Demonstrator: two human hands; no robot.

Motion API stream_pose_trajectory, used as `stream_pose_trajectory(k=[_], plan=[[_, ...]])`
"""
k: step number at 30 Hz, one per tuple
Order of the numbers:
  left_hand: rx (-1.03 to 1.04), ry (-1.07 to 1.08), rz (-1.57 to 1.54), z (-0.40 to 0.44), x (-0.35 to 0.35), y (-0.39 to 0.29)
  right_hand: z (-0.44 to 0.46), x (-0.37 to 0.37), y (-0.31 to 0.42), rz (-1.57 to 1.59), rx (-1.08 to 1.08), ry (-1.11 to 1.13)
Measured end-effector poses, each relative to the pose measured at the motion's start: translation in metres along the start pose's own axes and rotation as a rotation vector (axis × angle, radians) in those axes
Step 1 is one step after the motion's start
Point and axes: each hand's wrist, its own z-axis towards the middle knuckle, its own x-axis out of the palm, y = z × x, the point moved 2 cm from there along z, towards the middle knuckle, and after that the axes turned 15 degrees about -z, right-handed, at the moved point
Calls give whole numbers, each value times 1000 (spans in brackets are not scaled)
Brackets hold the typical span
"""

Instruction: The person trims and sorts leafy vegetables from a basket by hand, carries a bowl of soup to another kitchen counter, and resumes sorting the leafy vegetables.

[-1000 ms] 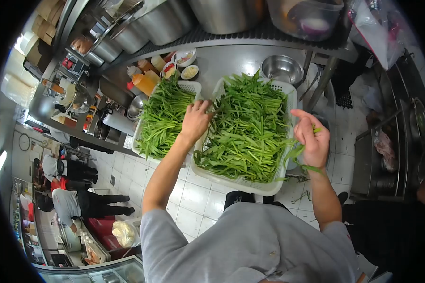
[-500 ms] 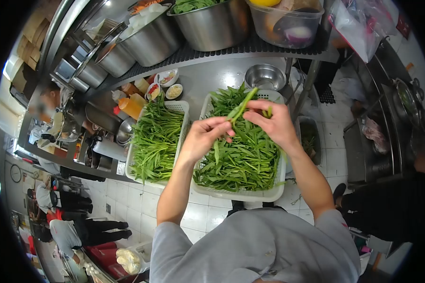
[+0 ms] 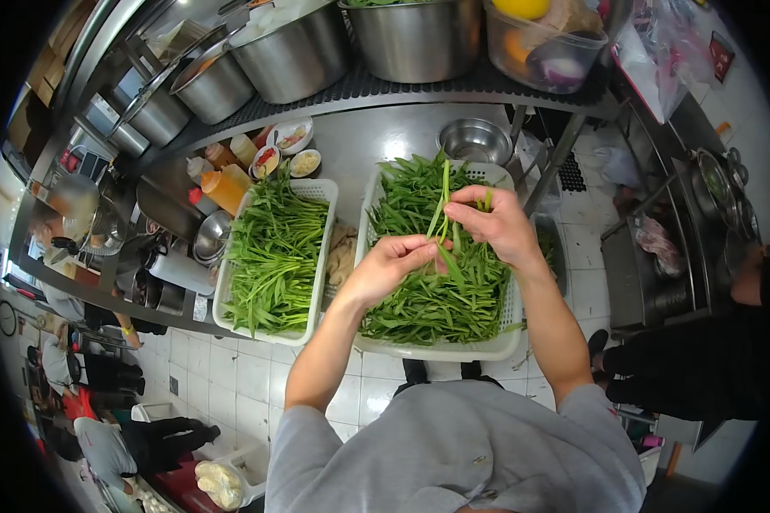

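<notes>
Over a white basket (image 3: 515,321) heaped with cut leafy greens (image 3: 432,303), I hold a long green leafy stem (image 3: 445,184), which looks like water spinach. My left hand (image 3: 393,267) pinches its lower, leafy part. My right hand (image 3: 498,227) grips the stem higher up between thumb and fingers, and another short green piece shows by its knuckles. The stem stands nearly upright in the view. To the left, a second white basket (image 3: 322,274) carries longer stalks of greens (image 3: 274,265), laid side by side.
Behind the baskets sits a steel bowl (image 3: 476,141). Sauce bottles (image 3: 225,190) and a small bowl of chopped garlic (image 3: 305,163) stand at the back left. An overhead shelf (image 3: 368,101) bears steel pots (image 3: 415,43). People work at lower left; another person's dark-clothed legs (image 3: 684,368) are at right.
The stem has turned from slanted to nearly upright. My left hand has moved lower and rightward along it. The whole view has shifted slightly, and people at lower left have moved.
</notes>
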Motion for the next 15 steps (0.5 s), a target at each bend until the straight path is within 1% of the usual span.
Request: stream_pose_trajectory(k=[1,3,4,5,7,8,9,12,13,15], plan=[[-10,-6,208,-2,-3,-3,-2,0,3,-37,-47,-2],[197,-184,161,1,-9,-11,-5,1,7,-111,-142,-3],[300,-275,139,2,-10,-19,-6,2,7,-165,-156,2],[331,-277,45,5,-5,-27,-7,4,8,-218,-170,7],[276,-198,171,6,3,-38,-10,7,9,-298,-221,26],[250,-159,233,8,5,-42,-11,7,10,-280,-195,59],[214,-198,358,10,3,-45,-13,5,12,-263,-170,91],[217,-304,608,10,0,-52,-18,-7,10,-185,-65,157],[197,-321,639,10,-2,-53,-20,-12,9,-154,-24,173],[332,-293,801,10,3,-51,-21,-17,4,-220,-8,155]])
